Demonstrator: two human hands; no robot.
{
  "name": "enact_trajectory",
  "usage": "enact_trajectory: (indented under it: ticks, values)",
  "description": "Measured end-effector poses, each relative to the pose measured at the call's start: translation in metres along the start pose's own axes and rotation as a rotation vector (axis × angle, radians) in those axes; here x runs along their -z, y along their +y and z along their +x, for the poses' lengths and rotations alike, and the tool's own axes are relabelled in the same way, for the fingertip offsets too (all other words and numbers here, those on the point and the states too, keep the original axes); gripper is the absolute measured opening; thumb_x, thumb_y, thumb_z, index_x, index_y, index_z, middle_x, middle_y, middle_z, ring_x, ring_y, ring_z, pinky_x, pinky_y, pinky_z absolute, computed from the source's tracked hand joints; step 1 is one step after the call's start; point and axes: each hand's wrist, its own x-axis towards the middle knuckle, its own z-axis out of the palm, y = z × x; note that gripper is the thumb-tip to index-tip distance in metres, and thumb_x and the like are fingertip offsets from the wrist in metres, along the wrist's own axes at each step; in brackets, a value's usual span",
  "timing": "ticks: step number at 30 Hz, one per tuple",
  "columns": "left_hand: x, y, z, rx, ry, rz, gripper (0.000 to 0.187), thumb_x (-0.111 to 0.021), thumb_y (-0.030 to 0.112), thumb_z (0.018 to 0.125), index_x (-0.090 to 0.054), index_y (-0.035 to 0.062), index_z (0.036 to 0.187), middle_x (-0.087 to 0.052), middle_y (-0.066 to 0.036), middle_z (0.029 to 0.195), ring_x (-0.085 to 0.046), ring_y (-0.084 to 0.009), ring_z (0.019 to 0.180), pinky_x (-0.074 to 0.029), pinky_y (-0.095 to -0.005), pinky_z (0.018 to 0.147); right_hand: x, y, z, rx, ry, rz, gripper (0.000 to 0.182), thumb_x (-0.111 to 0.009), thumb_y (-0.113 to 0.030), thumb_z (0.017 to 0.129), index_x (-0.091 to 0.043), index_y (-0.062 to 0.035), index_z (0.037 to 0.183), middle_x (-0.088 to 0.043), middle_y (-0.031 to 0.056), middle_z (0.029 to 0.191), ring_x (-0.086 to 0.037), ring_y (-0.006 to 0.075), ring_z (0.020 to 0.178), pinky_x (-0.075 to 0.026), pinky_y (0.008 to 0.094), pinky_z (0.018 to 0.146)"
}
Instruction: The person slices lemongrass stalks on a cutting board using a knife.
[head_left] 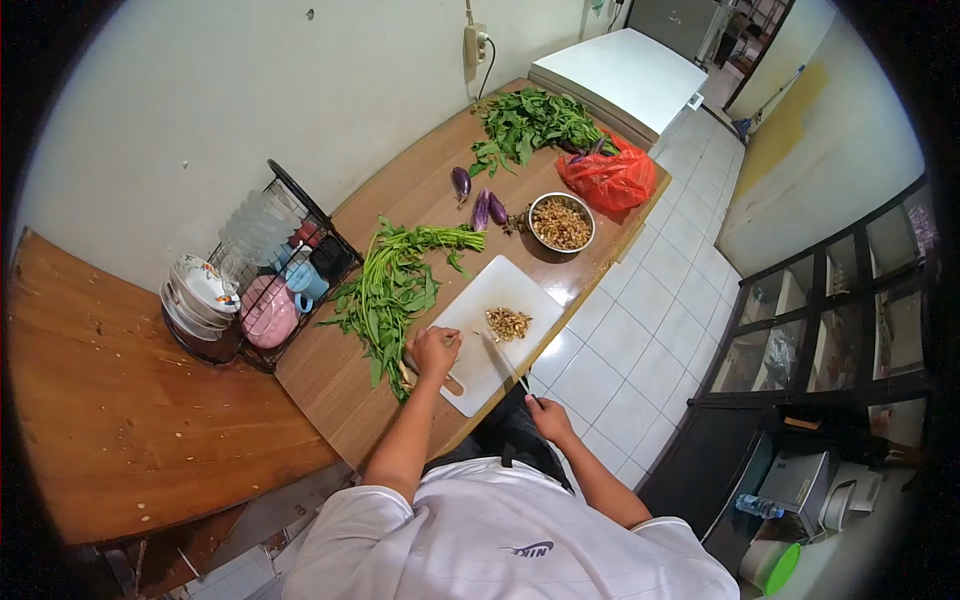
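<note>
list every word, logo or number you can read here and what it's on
"NIKE", seen upside down, with a swoosh mark, on the back of the person's white shirt.
Nothing else can be read: the plastic bottle on the floor at lower right may have a label, but it is too small to read, and the red plastic bag, steel bowl and white cutting board show no print.

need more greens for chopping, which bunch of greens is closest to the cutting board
The long-stemmed greens lying right against the white cutting board's left edge; the leafy bunch sits at the counter's far end.
</note>
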Motion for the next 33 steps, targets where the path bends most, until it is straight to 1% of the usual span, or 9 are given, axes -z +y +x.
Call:
enact_trajectory:
  ticks: [2,5,11,15,17,21,24,26,33]
  values:
    - [0.021,0.001,-0.010,0.039,-0.036,0.072,0.013,-0.080,0.032,0.078,-0.081,0.0250,0.089,-0.074,0.004,0.096,-0.059,-0.0204,0.103,-0.033,-0.0425,0.094,-0.006,0.001,0.003,0.113,0.070,-0.055,0.066,-0.045,-0.060,0.100,-0.072,0.0009,0.100,-0.071,0.0256,0.093,-0.069,0.0424,0.093,-0.052,0.0478,0.086]
    - [0.030,-0.024,-0.025,-0.042,-0.158,0.189,0.019,-0.082,0.029,0.073,-0.082,0.0256,0.093,-0.073,0.003,0.090,-0.061,-0.0216,0.099,-0.034,-0.0419,0.089,-0.014,-0.001,0.007,0.119,0.105,-0.055,0.067,-0.045,-0.061,0.100,-0.071,0.0004,0.097,-0.071,0.0242,0.089,-0.069,0.0409,0.090,-0.052,0.0480,0.083]
    - [0.025,-0.029,-0.036,-0.101,-0.138,0.173,0.018,-0.082,0.029,0.073,-0.082,0.0261,0.091,-0.073,0.004,0.086,-0.059,-0.0213,0.098,-0.032,-0.0403,0.090,-0.012,-0.013,0.008,0.089,-0.025,-0.075,0.068,-0.044,-0.063,0.099,-0.071,-0.0004,0.094,-0.071,0.0231,0.086,-0.069,0.0411,0.091,-0.051,0.0487,0.084]
    - [0.013,-0.018,-0.032,-0.117,-0.084,0.171,0.011,-0.082,0.027,0.074,-0.081,0.0240,0.084,-0.072,0.004,0.082,-0.059,-0.0205,0.096,-0.034,-0.0411,0.090,-0.016,-0.011,0.010,0.177,0.052,-0.109,0.068,-0.045,-0.063,0.099,-0.071,-0.0007,0.093,-0.071,0.0218,0.083,-0.069,0.0396,0.088,-0.052,0.0481,0.082]
    - [0.007,-0.012,-0.028,-0.124,-0.083,0.158,0.010,-0.083,0.027,0.073,-0.081,0.0234,0.082,-0.072,0.003,0.082,-0.059,-0.0204,0.095,-0.034,-0.0411,0.090,-0.011,-0.014,0.009,0.073,-0.098,-0.119,0.071,-0.044,-0.065,0.098,-0.071,-0.0015,0.115,-0.070,0.0277,0.110,-0.065,0.0447,0.110,-0.050,0.0485,0.096]
    - [-0.008,-0.008,-0.021,-0.135,-0.061,0.107,0.008,-0.083,0.025,0.073,-0.080,0.0221,0.080,-0.072,0.002,0.082,-0.059,-0.0207,0.093,-0.034,-0.0413,0.089,-0.013,-0.015,0.001,0.062,-0.093,-0.105,0.071,-0.044,-0.065,0.098,-0.071,-0.0015,0.114,-0.070,0.0284,0.110,-0.065,0.0450,0.110,-0.050,0.0487,0.096]
    - [-0.012,-0.005,-0.019,-0.117,-0.052,0.101,0.008,-0.083,0.025,0.073,-0.080,0.0212,0.079,-0.072,0.003,0.082,-0.059,-0.0208,0.093,-0.034,-0.0409,0.088,-0.017,-0.011,0.002,0.086,-0.070,-0.107,0.070,-0.044,-0.063,0.099,-0.072,-0.0001,0.110,-0.071,0.0271,0.097,-0.068,0.0434,0.100,-0.051,0.0479,0.091]
    - [-0.011,-0.003,-0.019,-0.113,-0.049,0.117,0.008,-0.084,0.025,0.073,-0.080,0.0213,0.078,-0.072,0.004,0.083,-0.059,-0.0207,0.092,-0.034,-0.0406,0.088,-0.016,-0.013,0.000,0.073,-0.131,-0.097,0.071,-0.043,-0.065,0.098,-0.071,-0.0015,0.114,-0.070,0.0281,0.111,-0.064,0.0450,0.111,-0.049,0.0492,0.098]
    - [-0.006,0.000,-0.021,-0.074,-0.068,0.157,0.008,-0.084,0.027,0.074,-0.081,0.0225,0.080,-0.073,0.005,0.085,-0.058,-0.0200,0.094,-0.034,-0.0398,0.090,-0.014,-0.033,0.011,0.045,-0.130,-0.194,0.069,-0.042,-0.063,0.099,-0.071,-0.0029,0.115,-0.070,0.0270,0.112,-0.065,0.0435,0.111,-0.048,0.0496,0.099]
